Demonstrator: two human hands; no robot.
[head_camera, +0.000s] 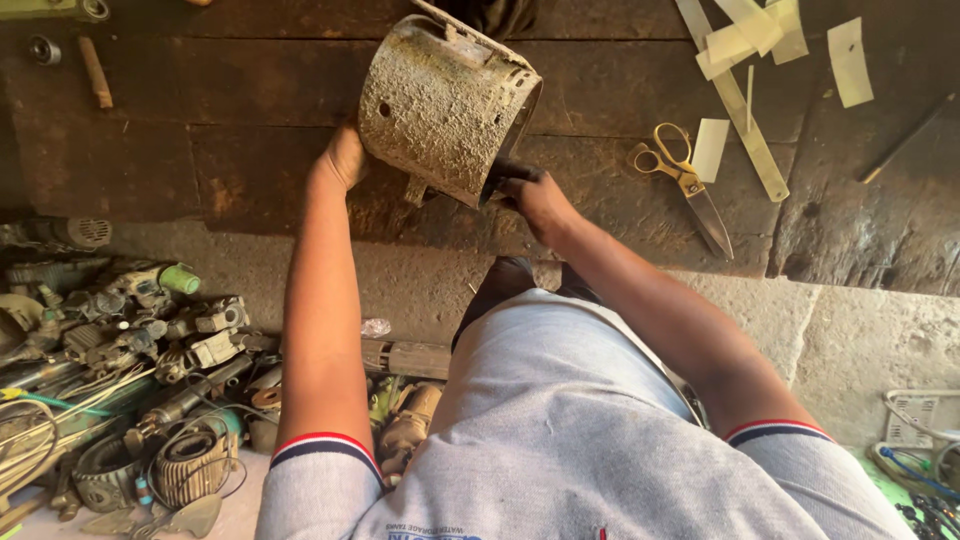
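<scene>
You held one corroded metal housing (440, 105), a short open-ended cylinder, above the dark wooden table (250, 150), between your two hands. Its long axis ran tilted, the open mouth facing toward the scissors' side and slightly down, the closed curved wall toward your left hand (343, 160). That hand pressed against the wall from outside, fingers hidden behind the drum, so you cannot tell how tightly they curled. Your right hand (535, 198) sat at the lower rim of the mouth, its fingers (508, 172) clenched on the edge, some apparently hooked inside. Both hands touched the housing; the right was the one nearer its opening.

Beyond the housing's mouth lay one pair of yellow-handled scissors (685, 180), well apart from it, among several pale paper strips (745, 60), too overlapped to count surely. Below the housing's left side, off the table, a heap of old motor parts (130, 390) lay on the floor.
</scene>
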